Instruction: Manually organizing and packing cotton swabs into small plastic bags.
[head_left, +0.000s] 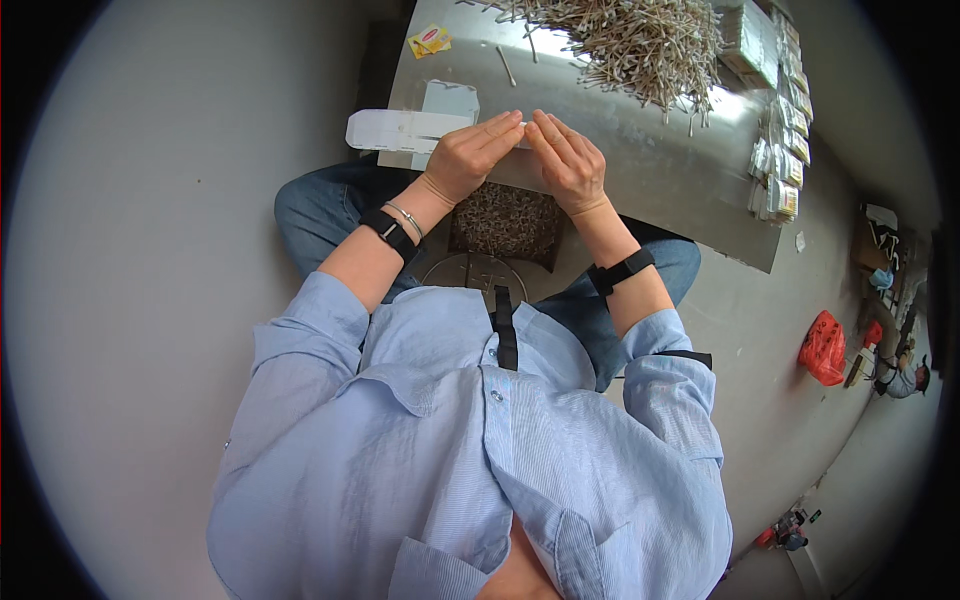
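Note:
My left hand (472, 155) and my right hand (572, 165) meet at the near edge of the metal table, fingers pressed together and fingertips almost touching. A small bit of white shows between the fingertips; the fingers hide the rest, and I cannot make out what it is. Beside my left hand lies a flat white card box blank (385, 130), its end sticking out left past the table, with a pale flap (452, 98) pointing away from me. Beyond my hands spreads a big heap of cotton swabs (640, 45).
The metal table (650, 150) carries a small yellow packet (430, 41), a stray cotton swab (506, 66), stacked white boxes (748, 45) and rows of filled packs (780, 165). Below its edge is a container of swabs (505, 225). A red bag (823, 348) lies on the floor; another person (903, 375) sits far right.

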